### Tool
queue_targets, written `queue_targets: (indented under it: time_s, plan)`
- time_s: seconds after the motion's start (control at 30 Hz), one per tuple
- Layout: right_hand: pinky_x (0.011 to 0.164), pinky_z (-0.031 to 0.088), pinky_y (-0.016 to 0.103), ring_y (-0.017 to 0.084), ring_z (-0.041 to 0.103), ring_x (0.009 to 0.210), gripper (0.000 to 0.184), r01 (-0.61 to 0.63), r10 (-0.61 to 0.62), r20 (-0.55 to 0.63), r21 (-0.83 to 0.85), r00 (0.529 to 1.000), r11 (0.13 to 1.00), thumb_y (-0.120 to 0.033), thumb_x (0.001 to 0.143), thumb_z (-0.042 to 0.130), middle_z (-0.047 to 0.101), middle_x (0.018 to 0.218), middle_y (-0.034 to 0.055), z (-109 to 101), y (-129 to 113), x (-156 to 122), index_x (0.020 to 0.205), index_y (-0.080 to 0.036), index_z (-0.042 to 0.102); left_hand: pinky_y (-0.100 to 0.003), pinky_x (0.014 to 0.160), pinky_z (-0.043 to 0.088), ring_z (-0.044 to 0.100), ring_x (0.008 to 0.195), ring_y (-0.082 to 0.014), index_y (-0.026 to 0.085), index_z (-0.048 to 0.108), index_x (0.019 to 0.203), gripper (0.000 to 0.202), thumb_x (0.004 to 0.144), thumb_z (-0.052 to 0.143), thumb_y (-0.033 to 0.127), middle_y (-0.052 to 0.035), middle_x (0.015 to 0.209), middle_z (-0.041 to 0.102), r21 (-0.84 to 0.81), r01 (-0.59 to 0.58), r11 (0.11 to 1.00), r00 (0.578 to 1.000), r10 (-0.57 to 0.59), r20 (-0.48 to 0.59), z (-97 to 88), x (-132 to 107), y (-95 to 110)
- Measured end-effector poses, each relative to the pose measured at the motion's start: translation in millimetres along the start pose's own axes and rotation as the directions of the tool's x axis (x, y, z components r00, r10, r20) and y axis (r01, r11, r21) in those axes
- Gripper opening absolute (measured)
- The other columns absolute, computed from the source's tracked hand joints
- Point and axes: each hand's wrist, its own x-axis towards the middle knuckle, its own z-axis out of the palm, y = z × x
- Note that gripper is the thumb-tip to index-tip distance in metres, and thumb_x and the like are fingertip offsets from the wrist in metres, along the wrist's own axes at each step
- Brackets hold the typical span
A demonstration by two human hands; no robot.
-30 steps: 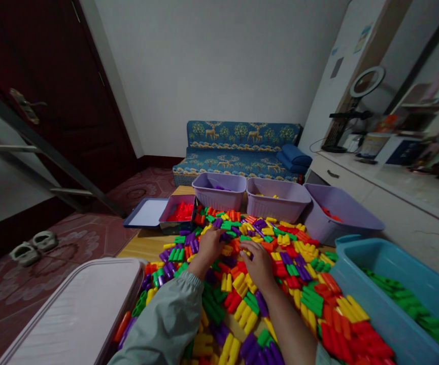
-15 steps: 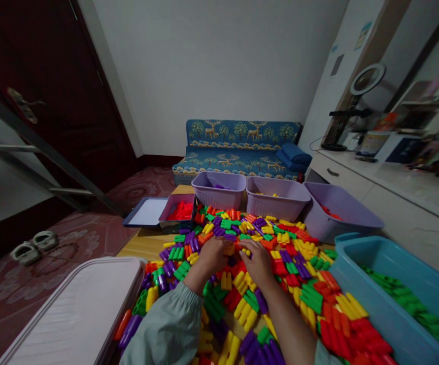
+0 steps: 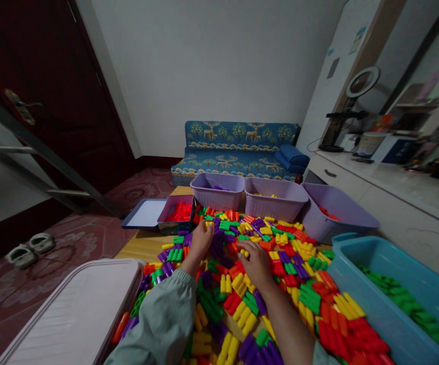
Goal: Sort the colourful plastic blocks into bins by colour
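Plastic building blocks shaped like joined tubes, in red, yellow, green, purple and orange, cover the wooden table (image 3: pixel 143 244). At the far left of the pile, my left hand (image 3: pixel 201 242) pinches a yellow block (image 3: pixel 209 224) at its fingertips, close to the metal box (image 3: pixel 178 226). My right hand (image 3: pixel 256 261) rests low over the middle of the pile. Its thumb and fingers curl around another yellow block (image 3: pixel 244 252), partly hidden by them. Yellow blocks (image 3: pixel 245 319) and a green block (image 3: pixel 209 303) lie between my forearms.
Behind the pile stand three purple bins, holding purple (image 3: pixel 217 197), yellow (image 3: pixel 274 205) and red blocks (image 3: pixel 337 218). A blue bin (image 3: pixel 386 268) with green blocks is on the right. A white lid (image 3: pixel 74 309) lies at left. Red blocks (image 3: pixel 180 212) fill the metal box.
My left hand has moved left and away from me, from beside my right hand toward the metal box, with the yellow block. My right hand has stayed almost in place.
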Motion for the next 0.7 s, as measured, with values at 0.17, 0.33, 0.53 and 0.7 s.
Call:
queue_targets:
  time_s: [0.17, 0.33, 0.53, 0.7]
  plan:
    - [0.096, 0.046, 0.039, 0.022, 0.062, 0.103, 0.027, 0.011, -0.011, -0.001, -0.007, 1.000, 1.000, -0.010, 0.077, 0.056, 0.070, 0.107, 0.0066, 0.4, 0.2, -0.3, 0.097, -0.020, 0.071, -0.035, 0.080, 0.047, 0.065, 0.099, -0.0301, 0.014, 0.060, 0.113, 0.031, 0.086, 0.049, 0.025, -0.0195, 0.113, 0.062, 0.433, 0.005, 0.901, 0.997, -0.036, 0.065, -5.9, 11.5, 4.6]
    - [0.098, 0.045, 0.039, 0.022, 0.061, 0.105, 0.031, -0.006, 0.006, -0.006, -0.031, 1.000, 1.000, -0.009, 0.076, 0.056, 0.070, 0.109, 0.0074, 1.5, 2.1, 0.4, 0.102, -0.018, 0.070, -0.035, 0.078, 0.048, 0.067, 0.095, -0.0299, 0.014, 0.058, 0.114, 0.031, 0.088, 0.042, 0.020, -0.0184, 0.107, 0.063, 0.565, -0.041, 0.824, 0.993, -0.029, 0.114, 2.9, 7.8, 0.1]
    - [0.101, 0.043, 0.040, 0.022, 0.059, 0.111, 0.039, -0.009, 0.011, 0.026, -0.087, 1.000, 0.996, -0.008, 0.076, 0.053, 0.067, 0.117, 0.0080, 0.1, -1.8, 0.2, 0.111, -0.019, 0.068, -0.032, 0.077, 0.047, 0.065, 0.092, -0.0250, 0.016, 0.061, 0.105, 0.023, 0.084, 0.052, 0.019, -0.0135, 0.101, 0.064, 0.364, -0.067, 0.929, 0.998, 0.068, 0.012, 2.5, 7.3, -6.1]
    - [0.102, 0.042, 0.041, 0.023, 0.057, 0.114, 0.046, -0.006, 0.014, 0.067, -0.126, 0.998, 0.992, -0.007, 0.077, 0.052, 0.065, 0.120, 0.0073, -0.5, -3.2, 1.0, 0.118, -0.021, 0.066, -0.018, 0.052, 0.039, 0.058, 0.065, -0.0122, 0.017, 0.057, 0.091, 0.022, 0.073, 0.067, 0.024, -0.0003, 0.075, 0.060, -0.571, 0.194, 0.798, 0.980, -0.128, 0.155, 19.3, -5.6, -1.9]
